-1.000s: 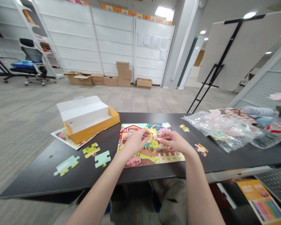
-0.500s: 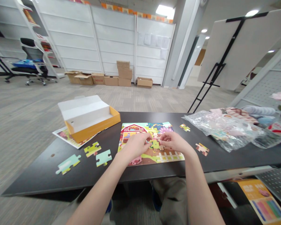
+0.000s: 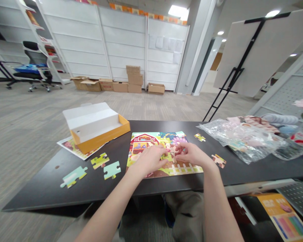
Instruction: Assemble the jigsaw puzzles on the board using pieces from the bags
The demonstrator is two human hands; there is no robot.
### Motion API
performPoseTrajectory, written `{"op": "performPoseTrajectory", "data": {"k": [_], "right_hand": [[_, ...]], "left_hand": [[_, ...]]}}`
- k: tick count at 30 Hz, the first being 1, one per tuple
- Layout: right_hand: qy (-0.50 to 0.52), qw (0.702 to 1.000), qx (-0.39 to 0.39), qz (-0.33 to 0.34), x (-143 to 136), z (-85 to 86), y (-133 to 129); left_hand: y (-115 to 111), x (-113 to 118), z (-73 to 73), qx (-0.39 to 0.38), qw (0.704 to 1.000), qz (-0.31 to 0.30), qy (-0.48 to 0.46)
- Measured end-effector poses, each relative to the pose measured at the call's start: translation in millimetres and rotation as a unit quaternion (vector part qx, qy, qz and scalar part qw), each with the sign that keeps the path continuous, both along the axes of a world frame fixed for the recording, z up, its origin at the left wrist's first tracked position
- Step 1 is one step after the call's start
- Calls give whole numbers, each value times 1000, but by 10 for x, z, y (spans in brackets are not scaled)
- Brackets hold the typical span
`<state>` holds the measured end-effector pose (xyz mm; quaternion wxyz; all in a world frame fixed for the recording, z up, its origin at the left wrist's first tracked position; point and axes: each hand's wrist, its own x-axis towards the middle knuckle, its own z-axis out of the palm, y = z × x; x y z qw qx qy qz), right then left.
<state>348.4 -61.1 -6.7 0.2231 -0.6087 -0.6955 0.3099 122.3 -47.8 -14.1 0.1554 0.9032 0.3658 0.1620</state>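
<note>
A colourful farm jigsaw (image 3: pixel 143 139) with a red barn and a white fence lies on the black table. Over its middle, my left hand (image 3: pixel 153 159) rests on the pieces, its fingers bent and a little apart. My right hand (image 3: pixel 189 153) is just to the right, thumb and fingertips close together at the jigsaw; what they hold, if anything, is too small to make out. Loose pieces lie to the left: a green one (image 3: pixel 100 160), a pale blue one (image 3: pixel 111 170) and a larger pale blue one (image 3: pixel 74 176). To the right are a small green piece (image 3: pixel 199 137) and a brown-white piece (image 3: pixel 219 161).
An open orange box (image 3: pixel 103 134) stands at the table's back left, over a printed sheet (image 3: pixel 77 151). Clear plastic bags (image 3: pixel 244 137) and folded cloths (image 3: pixel 280 121) cover the right end. The table's front edge runs close under my forearms.
My left hand has shifted slightly right and down over the jigsaw. The jigsaw's lower right part has moved a little to the right. My right hand has moved slightly right.
</note>
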Motion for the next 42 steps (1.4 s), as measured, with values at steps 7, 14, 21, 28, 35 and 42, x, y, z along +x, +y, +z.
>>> {"op": "performPoseTrajectory", "data": {"k": [7,14,21,28,35,42], "right_hand": [[23,998,-42,42,-56,79,-31],[40,997,-40,55,-99,119,-58],[26,998,-40,40,-91,21,-17],[-4,999,-31,38,-102,8,-13],[-116,982,69,-133,463,28,-132],[-200,942,60,-261,1237,-146,-327]], "left_hand": [[-6,-7,8,5,1000,2,7],[-17,13,13,13,1000,11,17],[-14,25,0,11,1000,19,20],[-17,36,29,7,999,22,29],[14,90,123,-6,999,19,49],[48,181,202,-13,997,35,73]]}}
